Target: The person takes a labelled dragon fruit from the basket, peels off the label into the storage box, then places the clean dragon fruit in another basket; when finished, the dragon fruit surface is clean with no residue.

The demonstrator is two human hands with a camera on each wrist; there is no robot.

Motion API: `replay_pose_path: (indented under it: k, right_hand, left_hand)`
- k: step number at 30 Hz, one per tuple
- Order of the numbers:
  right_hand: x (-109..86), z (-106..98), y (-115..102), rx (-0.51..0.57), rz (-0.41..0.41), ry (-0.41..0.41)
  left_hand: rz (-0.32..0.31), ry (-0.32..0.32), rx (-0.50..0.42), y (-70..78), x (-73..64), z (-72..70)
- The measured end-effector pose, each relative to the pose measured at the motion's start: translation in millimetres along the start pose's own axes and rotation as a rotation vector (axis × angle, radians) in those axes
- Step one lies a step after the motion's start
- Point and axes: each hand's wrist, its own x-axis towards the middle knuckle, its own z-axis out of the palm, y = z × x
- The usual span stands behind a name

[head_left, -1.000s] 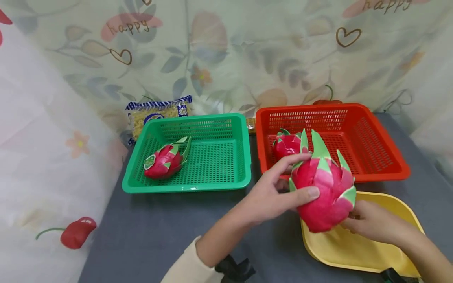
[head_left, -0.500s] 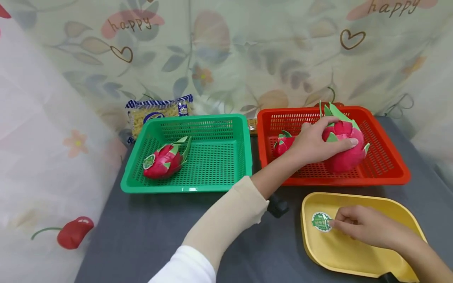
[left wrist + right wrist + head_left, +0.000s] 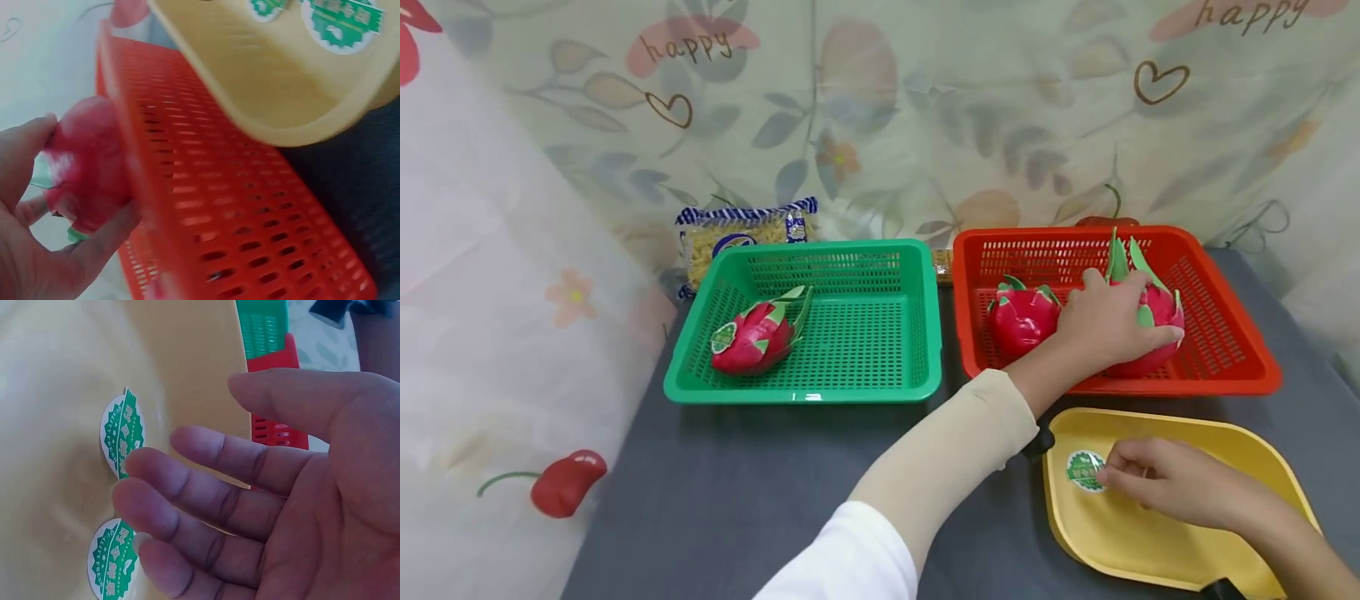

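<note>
My left hand [image 3: 1101,321] grips a pink dragon fruit [image 3: 1142,365] with green leaf tips, low inside the red basket [image 3: 1232,333]. In the left wrist view, thumb and fingers wrap the dragon fruit [image 3: 94,165] beside the basket wall [image 3: 187,181]. A second dragon fruit [image 3: 1022,322] sits to its left in the same basket. Over the yellow tray [image 3: 1120,550], my right hand [image 3: 1172,479] hovers with loosely bent fingers, holding nothing. Two round green-and-white stickers [image 3: 122,434] lie in the tray in the right wrist view, close by its fingertips.
On the left stands a green basket [image 3: 861,342] holding one dragon fruit [image 3: 751,340] that bears a round sticker [image 3: 723,337]. Behind it leans a bag of pasta [image 3: 707,246]. A floral cloth [image 3: 895,125] hangs along the back of the grey table [image 3: 760,483].
My left hand has carried the dragon fruit from above the yellow tray to the back and down into the red basket. The right hand has come away from the fruit and stays over the tray.
</note>
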Motion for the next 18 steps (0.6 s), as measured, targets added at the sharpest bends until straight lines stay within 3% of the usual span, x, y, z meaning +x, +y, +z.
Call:
replay_pose_path:
  k: [6, 12, 15, 18]
  right_hand:
    - [-2.5, 2.8, 1.8, -0.008, -0.044, 0.002]
    - [-3.0, 1.5, 3.6, -0.034, -0.040, 0.025]
    - [-3.0, 0.9, 3.9, -0.038, -0.044, 0.031]
    - [-4.3, 1.3, 4.3, -0.027, -0.032, 0.032]
  left_hand:
    - [-0.001, -0.023, 0.156, -7.8, -2.9, 16.0]
    - [0.002, -0.166, 0.319, -4.3, -3.5, 19.9]
    - [-0.013, -0.213, 0.361, -2.8, -4.3, 22.0]
    - [-0.031, -0.209, 0.354, -3.4, -5.6, 21.6]
